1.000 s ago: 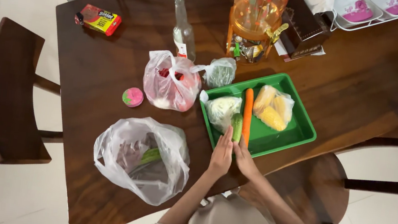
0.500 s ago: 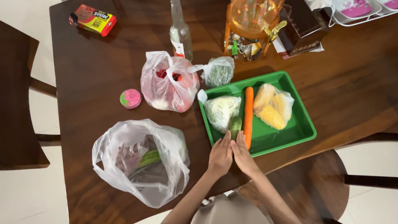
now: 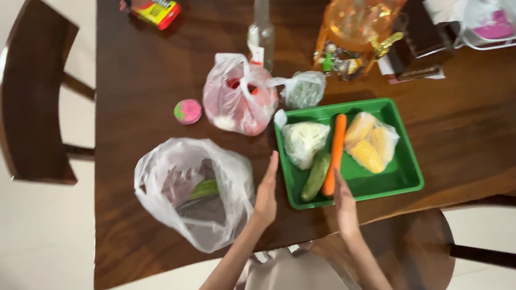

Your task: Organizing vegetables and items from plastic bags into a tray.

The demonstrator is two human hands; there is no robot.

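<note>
A green tray (image 3: 398,180) on the dark wooden table (image 3: 147,85) holds a bagged cabbage (image 3: 303,141), a green cucumber (image 3: 316,177), an orange carrot (image 3: 335,150) and bagged corn cobs (image 3: 368,141). My left hand (image 3: 266,192) is flat and empty, just left of the tray's near corner, beside a large clear plastic bag (image 3: 190,190) with green vegetables inside. My right hand (image 3: 344,204) rests at the tray's near edge, fingers by the carrot's tip, holding nothing.
A bag of red produce (image 3: 237,100), a small bag of greens (image 3: 305,90), a pink round object (image 3: 188,111), a glass bottle (image 3: 262,27), an orange drink dispenser (image 3: 362,20), a red-yellow packet (image 3: 152,7). Wooden chairs stand left (image 3: 31,97) and right (image 3: 493,259).
Both hands let go of the cucumber, which now lies in the tray beside the carrot. My left hand moved left toward the big bag; my right hand pulled back to the tray's edge.
</note>
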